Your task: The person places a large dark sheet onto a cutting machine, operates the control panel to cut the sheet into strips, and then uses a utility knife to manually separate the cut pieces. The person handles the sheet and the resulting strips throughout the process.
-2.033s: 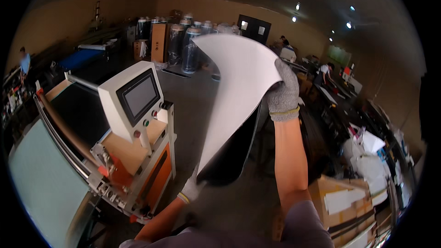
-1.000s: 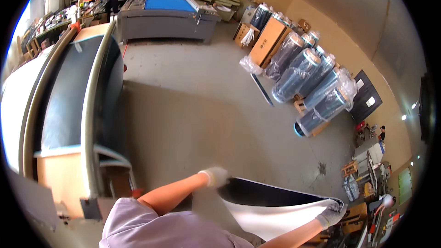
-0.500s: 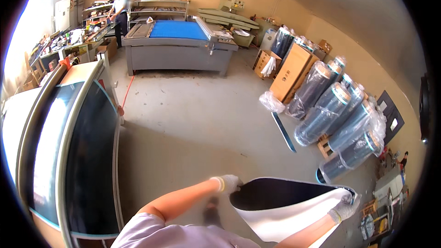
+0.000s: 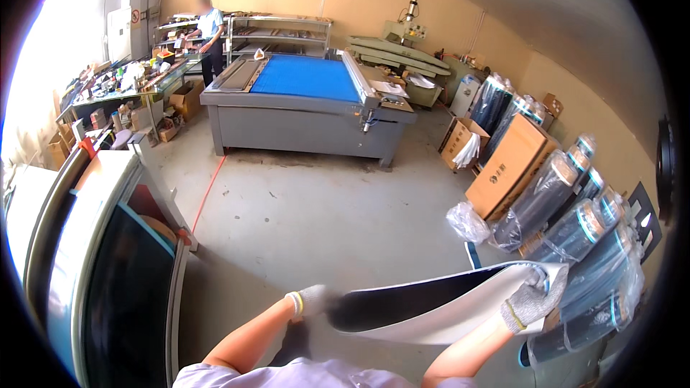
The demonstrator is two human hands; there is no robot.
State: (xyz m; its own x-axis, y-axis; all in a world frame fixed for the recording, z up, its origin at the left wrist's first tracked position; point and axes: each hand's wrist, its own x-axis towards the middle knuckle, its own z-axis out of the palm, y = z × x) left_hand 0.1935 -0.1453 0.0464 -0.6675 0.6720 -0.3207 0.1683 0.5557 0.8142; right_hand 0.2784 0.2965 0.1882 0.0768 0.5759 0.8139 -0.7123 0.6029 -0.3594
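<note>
Black-and-white sheet (image 4: 420,304) sags above floor (image 4: 323,215), well apart from near edge of blue-topped table (image 4: 302,123). Gloved right hand (image 4: 535,300) clamps its right end; gloved left hand (image 4: 315,300), blurred, grips left end. Plastic-wrapped rolls (image 4: 533,205) beyond right hand, beside tall cardboard box (image 4: 510,165). Person (image 4: 210,25) by table's far left corner.

Bright daylight from the left, bent by a wide lens.
Glare washes out the curtain (image 4: 32,129) beyond the workbench's (image 4: 183,70) left end; soft shadow darkens the floor (image 4: 345,201) along the machine's (image 4: 177,302) right edge. The left hand (image 4: 309,300) blurs at the fingertips; straight edges bow toward black corners.
</note>
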